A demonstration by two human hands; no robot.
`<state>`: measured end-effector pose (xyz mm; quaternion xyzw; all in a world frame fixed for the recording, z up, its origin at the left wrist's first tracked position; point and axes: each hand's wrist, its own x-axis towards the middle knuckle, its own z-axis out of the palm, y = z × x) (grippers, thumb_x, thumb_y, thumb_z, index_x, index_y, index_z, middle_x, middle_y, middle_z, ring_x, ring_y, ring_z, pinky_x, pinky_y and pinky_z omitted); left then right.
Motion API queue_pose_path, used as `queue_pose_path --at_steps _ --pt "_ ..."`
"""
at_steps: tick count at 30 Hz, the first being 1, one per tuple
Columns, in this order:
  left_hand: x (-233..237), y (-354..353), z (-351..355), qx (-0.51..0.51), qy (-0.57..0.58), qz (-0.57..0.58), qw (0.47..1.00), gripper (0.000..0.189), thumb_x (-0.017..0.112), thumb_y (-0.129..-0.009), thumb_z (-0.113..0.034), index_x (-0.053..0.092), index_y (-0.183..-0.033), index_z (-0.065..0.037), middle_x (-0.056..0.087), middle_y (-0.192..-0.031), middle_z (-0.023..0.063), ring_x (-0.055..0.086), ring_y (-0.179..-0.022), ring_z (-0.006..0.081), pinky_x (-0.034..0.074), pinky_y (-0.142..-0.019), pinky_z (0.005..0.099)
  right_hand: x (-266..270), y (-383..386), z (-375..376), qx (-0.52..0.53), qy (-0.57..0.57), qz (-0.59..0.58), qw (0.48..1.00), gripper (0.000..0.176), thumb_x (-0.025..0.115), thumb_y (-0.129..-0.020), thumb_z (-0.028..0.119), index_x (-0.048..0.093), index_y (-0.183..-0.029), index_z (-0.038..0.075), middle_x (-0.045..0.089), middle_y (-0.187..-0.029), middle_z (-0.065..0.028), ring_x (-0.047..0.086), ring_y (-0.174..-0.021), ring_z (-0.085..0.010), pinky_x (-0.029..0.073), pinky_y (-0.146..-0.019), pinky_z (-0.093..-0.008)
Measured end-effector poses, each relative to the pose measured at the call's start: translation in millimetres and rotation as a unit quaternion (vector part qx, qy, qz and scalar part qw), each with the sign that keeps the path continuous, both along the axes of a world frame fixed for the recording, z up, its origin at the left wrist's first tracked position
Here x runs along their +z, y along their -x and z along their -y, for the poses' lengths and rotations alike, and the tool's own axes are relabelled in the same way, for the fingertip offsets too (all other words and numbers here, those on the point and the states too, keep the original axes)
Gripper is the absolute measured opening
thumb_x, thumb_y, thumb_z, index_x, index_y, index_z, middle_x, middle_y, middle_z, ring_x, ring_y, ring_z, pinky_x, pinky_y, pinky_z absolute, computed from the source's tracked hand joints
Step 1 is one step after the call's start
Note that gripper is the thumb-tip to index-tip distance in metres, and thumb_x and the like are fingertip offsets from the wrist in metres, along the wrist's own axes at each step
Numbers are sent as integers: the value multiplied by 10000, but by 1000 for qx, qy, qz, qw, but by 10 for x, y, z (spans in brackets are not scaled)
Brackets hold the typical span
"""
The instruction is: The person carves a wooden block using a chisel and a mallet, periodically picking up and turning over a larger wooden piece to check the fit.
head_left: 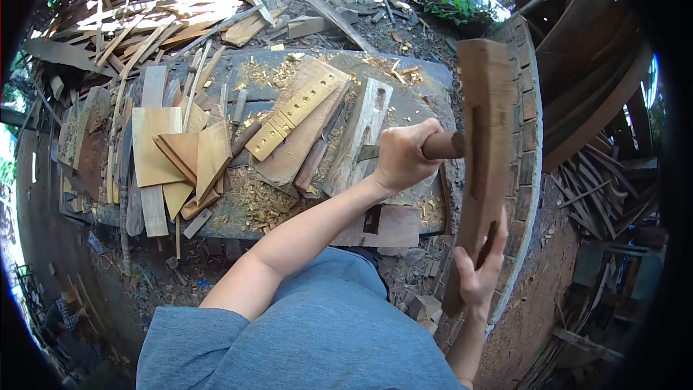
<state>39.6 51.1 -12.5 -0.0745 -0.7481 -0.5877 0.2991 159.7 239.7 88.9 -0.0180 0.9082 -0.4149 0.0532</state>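
Brown wood, long and slotted, makes up the beam (494, 94) on the right of the view, its length running from the far side toward the person's body. The right hand (482, 278) grips it near its lower end, thumb on the left side and fingers on the right, the grip spread across the beam's width. Most of the beam extends beyond this hand, away from the body; a short end projects below it.

The left hand (408, 152) is closed in a fist around the round handle of a chisel (444, 146). The handle's butt protrudes from the fist toward the beam's left side; whether the two touch cannot be determined. The blade emerges on the opposite side, over a pale slotted block (369, 112); contact there cannot be confirmed.

Left of this block, a yellow board (299, 112) with a row of holes lies on a wider plank (289, 166). Wood shavings (271, 206) are scattered over the bench (426, 76). A short block with a square hole (401, 224) sits at the near edge.
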Motion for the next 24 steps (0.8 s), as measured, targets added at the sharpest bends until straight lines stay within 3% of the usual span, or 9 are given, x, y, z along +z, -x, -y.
queue_pose_path --at_steps 3,6,7,10,12,14,16,20,24 --pt "-16 -1 -85 -6 39 -3 999 238 757 -656 -112 588 -821 -136 640 -683 88 663 -631 280 496 -547 371 -151 -100 -208 -38 89 -187 978 885 674 -789 223 186 -1507 54 412 -1388 -224 453 -1242 -270 404 -978 -416" --pt "-8 2 -104 -4 48 -3 999 214 748 -664 -96 598 -812 -132 637 -674 91 666 -626 272 492 -544 360 -222 -61 -132 35 13 -164 986 873 664 -791 212 198 -1512 54 410 -1398 -215 455 -1243 -282 387 -1002 -407" --pt "-2 6 -118 -1 50 -3 999 213 749 -666 -101 598 -812 -134 640 -678 86 667 -627 271 492 -545 362 -250 -42 -107 9 -3 -48 999 906 674 -780 256 186 -1518 58 406 -1384 -192 458 -1219 -298 384 -1007 -419" --pt "-26 30 -108 -12 46 3 999 220 754 -662 -106 599 -815 -131 641 -678 88 668 -624 273 495 -546 362 -154 -33 -168 -59 15 -89 994 934 684 -771 281 176 -1523 60 431 -1361 -189 483 -1193 -308 402 -994 -423" --pt "-99 37 -106 -5 54 -2 999 271 779 -653 -180 567 -819 -143 643 -691 68 661 -615 265 488 -525 374 -263 -216 -338 -130 193 -99 967 913 684 -777 273 190 -1515 61 464 -1329 -192 524 -1147 -303 436 -963 -409" --pt "-68 49 -142 -5 53 -18 998 245 761 -674 -178 564 -816 -145 635 -671 72 657 -603 272 486 -522 381 -389 -266 -354 -92 202 -61 973 881 677 -796 254 197 -1505 45 473 -1332 -188 505 -1180 -302 405 -998 -418" --pt "-91 47 -163 -11 60 -21 998 220 754 -684 -175 577 -812 -147 639 -677 80 659 -609 280 488 -525 384 -336 -67 -103 21 49 -50 997 831 649 -820 206 202 -1499 31 462 -1359 -188 471 -1236 -295 359 -1045 -416" --pt "-57 100 30 11 68 12 998 212 784 -758 -192 607 -815 -89 657 -678 81 672 -601 247 497 -544 344 -420 -45 -145 -16 122 -70 990 824 644 -839 196 195 -1509 31 394 -1429 -183 415 -1305 -282 306 -1090 -401" --pt "-10 285 534 72 -194 41 978 210 718 -870 -161 575 -744 -70 596 -617 0 558 -515 88 460 -493 289 -557 -27 -115 -48 87 -81 992 786 627 -862 254 235 -1506 34 420 -1398 -160 442 -1245 -265 326 -1063 -385"
